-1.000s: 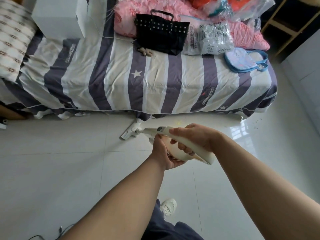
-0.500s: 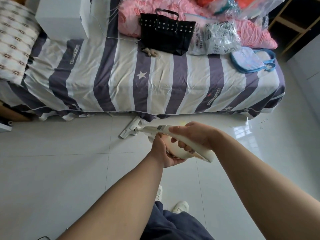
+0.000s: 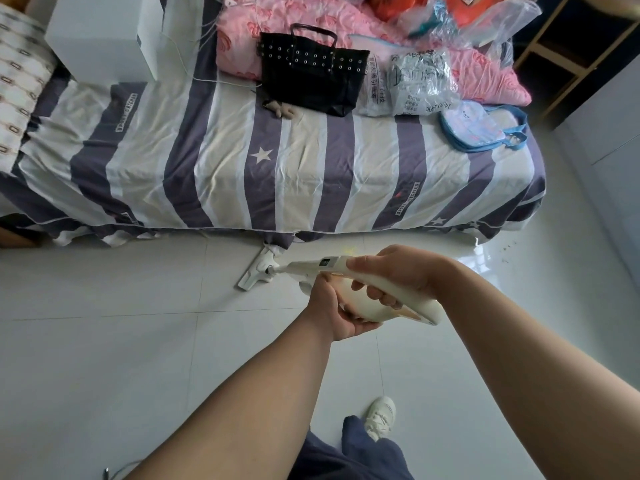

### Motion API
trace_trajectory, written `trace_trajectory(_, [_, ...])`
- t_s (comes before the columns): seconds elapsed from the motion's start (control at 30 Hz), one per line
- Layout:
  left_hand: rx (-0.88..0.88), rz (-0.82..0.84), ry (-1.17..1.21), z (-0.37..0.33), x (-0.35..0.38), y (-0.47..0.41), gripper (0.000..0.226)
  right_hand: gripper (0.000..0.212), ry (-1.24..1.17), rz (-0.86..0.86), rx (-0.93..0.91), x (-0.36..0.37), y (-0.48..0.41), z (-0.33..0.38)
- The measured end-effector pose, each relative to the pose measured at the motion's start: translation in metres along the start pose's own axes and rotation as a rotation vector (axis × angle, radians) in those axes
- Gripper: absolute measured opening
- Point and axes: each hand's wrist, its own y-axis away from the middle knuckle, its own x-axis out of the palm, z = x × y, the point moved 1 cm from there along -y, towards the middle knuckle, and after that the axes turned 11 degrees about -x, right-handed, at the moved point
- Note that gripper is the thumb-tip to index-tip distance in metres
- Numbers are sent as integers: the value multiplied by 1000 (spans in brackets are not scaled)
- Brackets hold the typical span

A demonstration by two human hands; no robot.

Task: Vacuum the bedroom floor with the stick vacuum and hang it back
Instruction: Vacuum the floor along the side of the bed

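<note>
A striped bed [image 3: 277, 174] fills the upper half of the frame, with pale floor tiles [image 3: 104, 358] below it. The cream stick vacuum [image 3: 367, 304] sits at centre, its floor head [image 3: 258, 271] on the tiles at the bed's lower edge. The right hand [image 3: 405, 271] is wrapped around the handle from above. The left hand [image 3: 332, 310] grasps the body underneath. A black handbag [image 3: 311, 77] lies on the bed at upper centre.

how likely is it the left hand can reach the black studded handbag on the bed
Probably not: the left hand grips the cream stick vacuum, and the black studded handbag lies at the far side of the striped bed.
</note>
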Motion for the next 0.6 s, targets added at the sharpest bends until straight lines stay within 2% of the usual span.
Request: trace_trajectory(0.6, [31, 40, 102, 71, 99, -51, 49, 52, 99, 50, -18, -84, 49, -79])
